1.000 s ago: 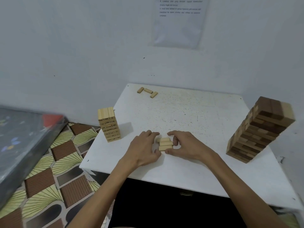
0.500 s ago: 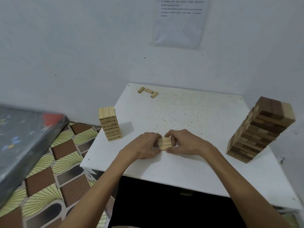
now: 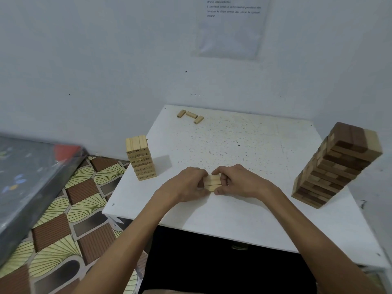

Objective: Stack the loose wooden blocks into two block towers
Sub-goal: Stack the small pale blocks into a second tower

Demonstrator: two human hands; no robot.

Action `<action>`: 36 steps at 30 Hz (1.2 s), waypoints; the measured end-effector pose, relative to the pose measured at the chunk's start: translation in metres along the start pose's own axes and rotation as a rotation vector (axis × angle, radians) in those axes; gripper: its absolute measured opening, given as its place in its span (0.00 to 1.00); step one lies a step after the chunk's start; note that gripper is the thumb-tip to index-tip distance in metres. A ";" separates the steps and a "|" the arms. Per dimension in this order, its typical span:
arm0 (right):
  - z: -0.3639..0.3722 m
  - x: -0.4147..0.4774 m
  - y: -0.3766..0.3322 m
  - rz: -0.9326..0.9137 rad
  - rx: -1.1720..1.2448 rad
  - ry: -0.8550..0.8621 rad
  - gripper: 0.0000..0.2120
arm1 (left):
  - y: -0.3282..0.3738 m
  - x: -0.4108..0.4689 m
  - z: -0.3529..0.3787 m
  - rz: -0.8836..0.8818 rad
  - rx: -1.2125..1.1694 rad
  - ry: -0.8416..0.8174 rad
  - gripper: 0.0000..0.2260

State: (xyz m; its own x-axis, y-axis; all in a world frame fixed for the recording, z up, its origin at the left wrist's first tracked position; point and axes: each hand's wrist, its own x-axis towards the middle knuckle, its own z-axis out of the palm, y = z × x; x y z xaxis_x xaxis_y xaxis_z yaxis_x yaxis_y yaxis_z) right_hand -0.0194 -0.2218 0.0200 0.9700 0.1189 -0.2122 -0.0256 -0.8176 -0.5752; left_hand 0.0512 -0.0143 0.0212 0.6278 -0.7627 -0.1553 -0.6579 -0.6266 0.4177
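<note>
White table (image 3: 233,145) sat in wall corner. Tall dark/light block tower (image 3: 337,164) at 3 o'clock by the edge, prob. parked clear of the work zone. Short numbered pale tower (image 3: 141,158) at 9 o'clock, on L edge. At 6 o'clock left hand (image 3: 186,185) & right hand (image 3: 239,183) met, fingers curled, each pinching one end of pale block set (image 3: 212,183). My read: squeezed flush to shift as one layer. Whether it touched the tabletop: can't tell. Three loose blocks (image 3: 190,116) lay at 11 o'clock, unhandled.

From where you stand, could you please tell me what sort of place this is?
Likely a plain indoor room, perhaps at home: a white table in a bare wall corner, a patterned floor, and a printed sheet on the wall.
</note>
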 end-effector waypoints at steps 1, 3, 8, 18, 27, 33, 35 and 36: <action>0.000 -0.001 0.000 0.001 0.000 0.000 0.27 | -0.001 0.000 0.000 -0.001 -0.017 0.007 0.16; 0.000 -0.002 0.000 -0.006 -0.008 0.000 0.28 | -0.002 0.000 0.000 0.002 -0.028 0.029 0.16; 0.000 -0.008 0.004 -0.041 -0.068 0.036 0.27 | -0.004 -0.004 0.006 0.002 -0.059 0.128 0.17; 0.007 -0.019 0.006 -0.159 -0.125 0.181 0.13 | -0.021 0.003 0.010 -0.027 -0.177 0.276 0.09; 0.006 -0.018 0.009 -0.106 -0.049 0.249 0.04 | -0.020 0.003 0.011 -0.097 -0.089 0.368 0.09; 0.005 -0.013 0.009 -0.056 -0.069 0.223 0.06 | -0.023 0.003 0.010 -0.099 -0.083 0.367 0.10; 0.005 -0.014 0.008 -0.035 -0.083 0.224 0.05 | -0.022 0.002 0.011 -0.097 -0.096 0.370 0.09; 0.005 -0.015 0.009 -0.029 -0.076 0.223 0.04 | -0.022 0.002 0.011 -0.098 -0.102 0.372 0.09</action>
State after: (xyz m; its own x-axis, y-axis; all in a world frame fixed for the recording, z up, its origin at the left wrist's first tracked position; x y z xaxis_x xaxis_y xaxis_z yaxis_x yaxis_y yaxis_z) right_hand -0.0349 -0.2279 0.0143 0.9997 0.0220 -0.0117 0.0129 -0.8570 -0.5152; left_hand 0.0620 -0.0036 0.0024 0.8059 -0.5780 0.1282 -0.5542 -0.6605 0.5066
